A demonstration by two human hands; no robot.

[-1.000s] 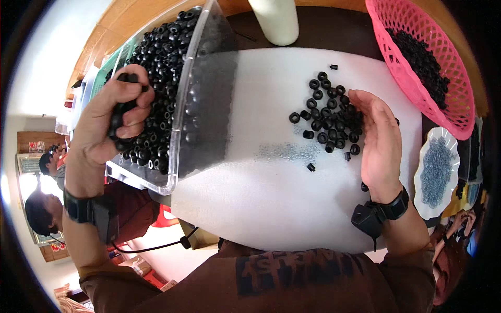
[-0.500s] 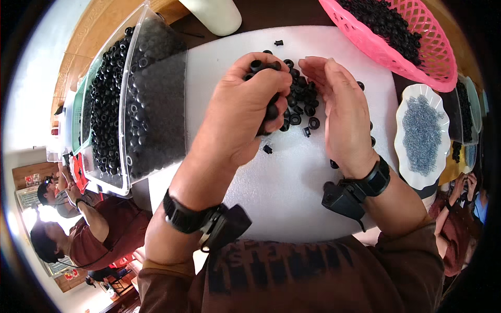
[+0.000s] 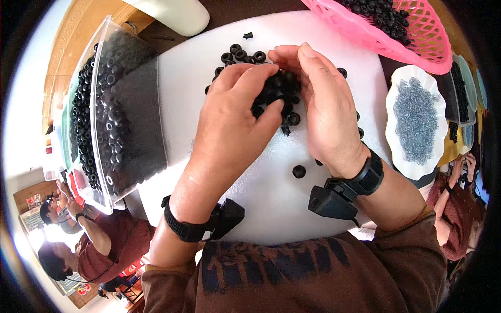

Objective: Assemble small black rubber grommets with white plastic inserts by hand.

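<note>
Both hands meet over a heap of small black rubber rings (image 3: 276,91) in the upper middle of the frame, on a white foam sheet (image 3: 271,203). The left hand (image 3: 232,122) lies palm down, fingers curled over the heap, so most of the rings beneath it are hidden. The right hand (image 3: 323,107) stands on edge against the heap, fingers pressed together; whether either hand actually pinches a ring cannot be made out. One loose ring (image 3: 298,171) lies apart, nearer the wrists. At left, a clear plastic tub (image 3: 130,125) holds many more rings (its far end is cut off by the rim). A pink mesh basket (image 3: 412,36) sits upper right, partly out of frame, with a white scalloped dish of grey bits (image 3: 415,122) below it.
</note>
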